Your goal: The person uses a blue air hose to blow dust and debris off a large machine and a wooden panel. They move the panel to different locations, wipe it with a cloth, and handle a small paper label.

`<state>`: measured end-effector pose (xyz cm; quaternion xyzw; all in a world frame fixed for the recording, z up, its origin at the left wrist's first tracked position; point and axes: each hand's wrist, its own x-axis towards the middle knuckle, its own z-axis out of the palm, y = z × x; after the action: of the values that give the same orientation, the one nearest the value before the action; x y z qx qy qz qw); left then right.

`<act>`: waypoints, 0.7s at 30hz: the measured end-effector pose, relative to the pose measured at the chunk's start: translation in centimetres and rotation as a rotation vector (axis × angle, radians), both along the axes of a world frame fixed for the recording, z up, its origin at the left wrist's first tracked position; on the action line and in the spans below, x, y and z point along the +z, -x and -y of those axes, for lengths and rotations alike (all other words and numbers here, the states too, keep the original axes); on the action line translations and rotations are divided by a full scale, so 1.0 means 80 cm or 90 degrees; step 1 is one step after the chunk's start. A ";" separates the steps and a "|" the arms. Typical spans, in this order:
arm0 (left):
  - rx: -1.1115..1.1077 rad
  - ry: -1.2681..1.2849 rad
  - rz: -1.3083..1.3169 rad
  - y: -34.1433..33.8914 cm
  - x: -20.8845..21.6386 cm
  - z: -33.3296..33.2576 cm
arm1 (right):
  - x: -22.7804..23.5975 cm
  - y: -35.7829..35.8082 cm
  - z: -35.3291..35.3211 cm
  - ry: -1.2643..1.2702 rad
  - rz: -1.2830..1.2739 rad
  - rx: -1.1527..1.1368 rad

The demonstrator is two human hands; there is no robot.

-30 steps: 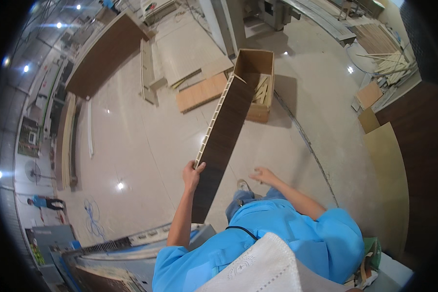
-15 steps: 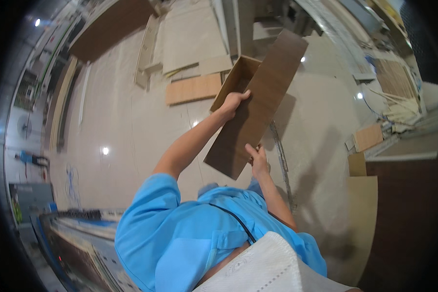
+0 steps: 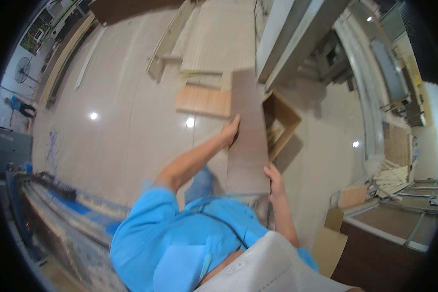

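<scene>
Left hand [image 3: 230, 132]: fingers clamped on the left edge of a long brown panel [image 3: 248, 141], partway up its length. Panel: held flat-face up in the middle of the view, running from near to far above the pale floor [image 3: 131, 117], its far right edge just beside an open wooden box [image 3: 280, 124], with a light board [image 3: 203, 100] lying far left of it. Right hand [image 3: 275, 177]: closed on the panel's near right corner.
</scene>
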<state>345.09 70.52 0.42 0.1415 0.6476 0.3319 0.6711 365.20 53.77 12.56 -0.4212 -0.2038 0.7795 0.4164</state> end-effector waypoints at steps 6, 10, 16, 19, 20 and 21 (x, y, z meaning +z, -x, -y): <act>0.126 0.001 0.173 0.143 -0.053 -0.105 | 0.029 0.118 -0.128 0.011 -0.177 -0.089; 0.169 0.006 0.224 0.189 -0.066 -0.198 | 0.036 0.201 -0.205 -0.064 0.088 -0.194; 0.114 0.014 0.160 0.239 -0.066 -0.368 | 0.034 0.277 -0.376 -0.026 0.136 -0.311; 0.002 0.003 0.183 0.278 -0.051 -0.475 | 0.030 0.301 -0.500 0.007 0.104 -0.386; -0.051 -0.020 0.202 0.301 -0.046 -0.522 | 0.031 0.308 -0.553 -0.013 0.091 -0.413; -0.097 0.044 0.131 0.334 -0.048 -0.559 | 0.034 0.311 -0.602 0.043 0.095 -0.432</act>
<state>318.38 115.20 -3.46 0.1323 0.5739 0.2703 0.7617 340.32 101.93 15.29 -0.5342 -0.0562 0.5703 0.6215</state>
